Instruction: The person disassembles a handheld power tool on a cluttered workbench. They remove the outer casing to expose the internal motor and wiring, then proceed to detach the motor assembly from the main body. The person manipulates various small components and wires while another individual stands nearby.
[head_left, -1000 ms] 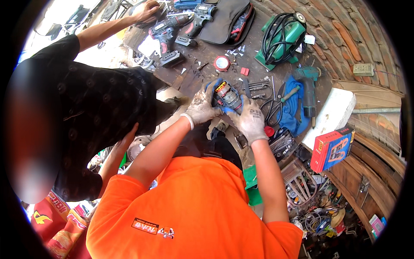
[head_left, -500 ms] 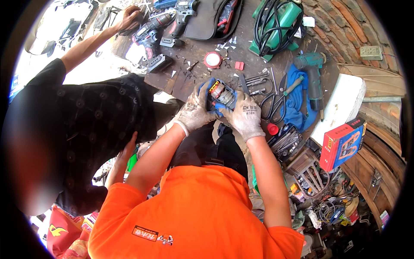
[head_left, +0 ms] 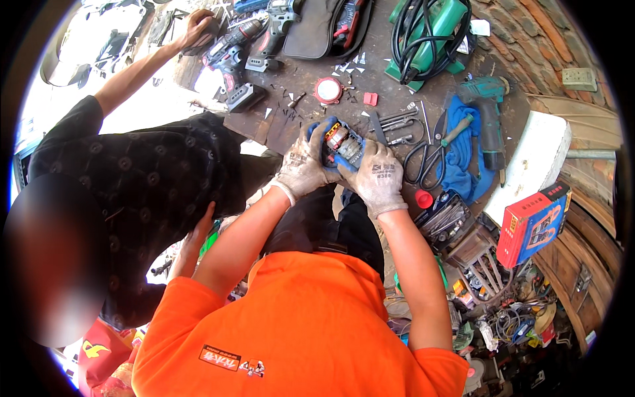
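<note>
Both my gloved hands hold an opened power tool at the bench's near edge. Its blue-dark housing shows a metal, ringed motor or gear part inside, with red and yellow at one end. My left hand is wrapped round its left side. My right hand grips the right side, thumb across the near end. The tool's underside is hidden. Beyond it lie a round red-rimmed cap, a small red piece and scattered dark screws. Metal rods and wrenches lie right of my hands.
Large scissors, a blue cloth and a teal drill lie to the right. A green machine with coiled black cable stands behind. Cordless drills lie left, beside another person's hand. A red-blue box rests right.
My hands keep the same hold on the power tool, which has turned slightly between them. The whole view has shifted a little. The other person's hand stays by the drills.
</note>
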